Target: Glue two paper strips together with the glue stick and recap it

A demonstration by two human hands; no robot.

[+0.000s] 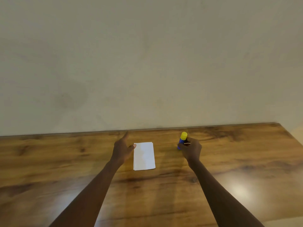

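White paper strips (144, 156) lie stacked flat on the wooden table (65, 161), near its middle. My left hand (122, 149) hovers just left of the stack, fingers spread, with the thumb tip at the paper's upper left corner. A glue stick (182, 139) with a blue body and a yellow cap stands upright to the right of the paper. My right hand (191, 149) is wrapped around the blue body, and the cap is on.
The table's far edge meets a plain beige wall (147, 63). The table's right edge angles away at the far right. Glossy light patches reflect off the wood close to me.
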